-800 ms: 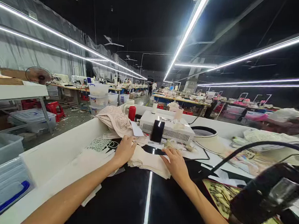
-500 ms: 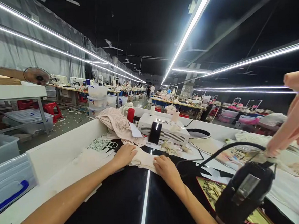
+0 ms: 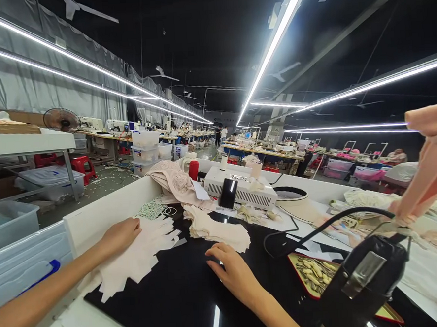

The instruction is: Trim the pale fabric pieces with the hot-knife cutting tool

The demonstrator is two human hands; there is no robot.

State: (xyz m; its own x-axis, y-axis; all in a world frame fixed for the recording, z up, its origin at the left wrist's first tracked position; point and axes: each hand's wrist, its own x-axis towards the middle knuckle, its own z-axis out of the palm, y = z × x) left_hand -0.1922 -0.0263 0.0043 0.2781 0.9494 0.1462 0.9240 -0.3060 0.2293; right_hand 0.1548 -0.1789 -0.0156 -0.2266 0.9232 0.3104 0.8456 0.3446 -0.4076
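Note:
My left hand (image 3: 122,234) lies at the upper edge of a spread of pale cut fabric pieces (image 3: 142,252) on the left. Its fingers are pressed together on the fabric; their undersides are hidden. Over the glossy black tabletop (image 3: 182,294), my right hand (image 3: 230,269) is open, thumb and fingers apart, holding nothing. Just beyond it lies a stack of cream fabric pieces (image 3: 218,230), separate from the spread on the left.
A phone (image 3: 228,193) leans against a white vented box (image 3: 238,182). Pale green cord (image 3: 156,209) lies behind the left spread. On the right stand a tray of peanuts and seeds (image 3: 314,273) and a black device (image 3: 362,278) with a curved cable.
My left hand has left the cream stack and moved left to the spread of cut pieces. My right hand has let go of the stack and come slightly nearer.

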